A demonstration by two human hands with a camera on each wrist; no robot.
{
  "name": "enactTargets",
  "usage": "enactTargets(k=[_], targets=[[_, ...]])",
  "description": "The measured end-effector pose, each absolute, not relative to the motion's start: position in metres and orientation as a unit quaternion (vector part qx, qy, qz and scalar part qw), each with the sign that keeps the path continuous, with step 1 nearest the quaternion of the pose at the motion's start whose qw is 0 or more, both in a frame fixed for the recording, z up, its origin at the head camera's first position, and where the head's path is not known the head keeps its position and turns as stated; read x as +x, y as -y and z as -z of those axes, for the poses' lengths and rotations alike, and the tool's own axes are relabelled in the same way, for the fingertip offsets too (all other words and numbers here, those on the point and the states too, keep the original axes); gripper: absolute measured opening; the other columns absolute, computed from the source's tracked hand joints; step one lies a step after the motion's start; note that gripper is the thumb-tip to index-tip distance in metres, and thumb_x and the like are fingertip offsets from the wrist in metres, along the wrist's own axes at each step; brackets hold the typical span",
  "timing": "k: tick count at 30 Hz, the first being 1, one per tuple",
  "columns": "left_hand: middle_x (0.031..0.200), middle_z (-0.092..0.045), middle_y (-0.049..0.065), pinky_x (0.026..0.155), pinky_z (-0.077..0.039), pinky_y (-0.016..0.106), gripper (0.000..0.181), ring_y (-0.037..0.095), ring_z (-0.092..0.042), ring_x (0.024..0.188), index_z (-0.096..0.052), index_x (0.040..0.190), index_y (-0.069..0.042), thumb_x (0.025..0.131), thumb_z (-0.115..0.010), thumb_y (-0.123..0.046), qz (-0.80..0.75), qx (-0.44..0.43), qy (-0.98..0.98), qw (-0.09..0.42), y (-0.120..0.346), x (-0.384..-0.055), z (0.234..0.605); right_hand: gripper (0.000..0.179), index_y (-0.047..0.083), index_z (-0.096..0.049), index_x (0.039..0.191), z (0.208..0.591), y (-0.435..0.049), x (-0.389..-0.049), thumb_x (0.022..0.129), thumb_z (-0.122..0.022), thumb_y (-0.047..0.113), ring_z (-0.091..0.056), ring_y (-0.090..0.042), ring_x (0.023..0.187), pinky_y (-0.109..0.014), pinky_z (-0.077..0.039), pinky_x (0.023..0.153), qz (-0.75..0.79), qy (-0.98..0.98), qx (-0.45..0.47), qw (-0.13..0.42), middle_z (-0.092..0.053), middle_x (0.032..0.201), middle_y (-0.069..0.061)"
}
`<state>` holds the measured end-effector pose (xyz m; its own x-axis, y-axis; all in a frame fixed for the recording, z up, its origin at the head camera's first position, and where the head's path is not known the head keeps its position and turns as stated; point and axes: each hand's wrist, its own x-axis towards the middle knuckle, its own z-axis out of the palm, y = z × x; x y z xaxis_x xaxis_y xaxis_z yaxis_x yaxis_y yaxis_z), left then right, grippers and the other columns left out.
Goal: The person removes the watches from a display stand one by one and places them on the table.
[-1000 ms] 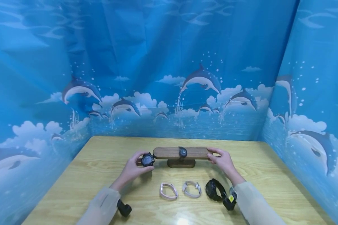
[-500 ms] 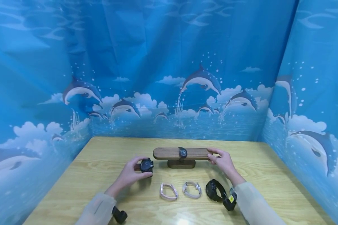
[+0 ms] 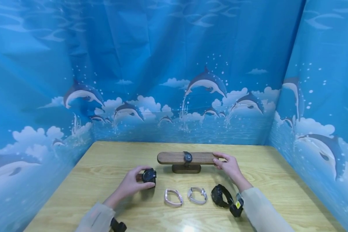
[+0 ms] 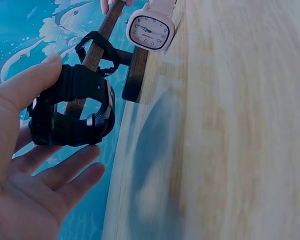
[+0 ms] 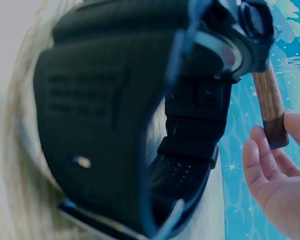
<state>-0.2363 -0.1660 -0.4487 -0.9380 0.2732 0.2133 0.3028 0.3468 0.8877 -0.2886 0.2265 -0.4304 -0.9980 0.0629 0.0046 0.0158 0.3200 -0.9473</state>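
To the left of the wooden watch stand (image 3: 171, 158), my left hand (image 3: 131, 183) holds a black watch (image 3: 149, 176) above the table, apart from the bar. In the left wrist view the thumb presses the top of the watch's closed strap (image 4: 72, 82), while fingertips touch its underside. The stand's bar shows behind the watch and through its loop. My right hand (image 3: 229, 166) pinches the right end of the bar, thumb against fingers; the right wrist view shows that bar end (image 5: 270, 107) too. Another black watch (image 3: 188, 157) sits around the middle of the bar.
In front of the stand lie a pale pink watch (image 3: 173, 198), a whitish watch (image 3: 198, 196) and a large black watch (image 3: 218, 196), which fills much of the right wrist view. A dolphin-print curtain (image 3: 174, 96) hangs behind the wooden table (image 3: 127, 151).
My left hand has moved the black watch away from the bar's left end, leftward and towards me, lower in the head view. The right hand and stand have stayed put.
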Motion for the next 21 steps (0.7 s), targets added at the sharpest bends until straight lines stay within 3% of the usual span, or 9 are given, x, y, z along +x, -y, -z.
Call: enactTargets(k=[10, 21], targets=[[0.119, -0.053, 0.025, 0.080, -0.053, 0.028, 0.067, 0.029, -0.062, 0.096, -0.052, 0.125, 0.000, 0.068, -0.083, -0.021, 0.557, -0.186, 0.809, -0.031, 0.169, -0.224, 0.448, 0.039, 0.007, -0.054, 0.130, 0.430, -0.227, -0.289, 0.092, -0.059, 0.014, -0.062, -0.032, 0.097, -0.045, -0.052, 0.082, -0.583, 0.812, -0.023, 0.017, -0.048, 0.130, -0.020], [0.118, -0.052, 0.025, 0.075, -0.055, 0.029, 0.063, 0.030, -0.063, 0.094, -0.053, 0.123, -0.002, 0.071, -0.081, -0.023, 0.550, -0.204, 0.807, -0.069, 0.173, -0.217, 0.448, 0.039, 0.008, -0.054, 0.131, 0.431, -0.228, -0.289, 0.092, -0.058, 0.015, -0.062, -0.032, 0.096, -0.046, -0.051, 0.082, -0.583, 0.812, -0.016, 0.014, -0.048, 0.130, -0.019]])
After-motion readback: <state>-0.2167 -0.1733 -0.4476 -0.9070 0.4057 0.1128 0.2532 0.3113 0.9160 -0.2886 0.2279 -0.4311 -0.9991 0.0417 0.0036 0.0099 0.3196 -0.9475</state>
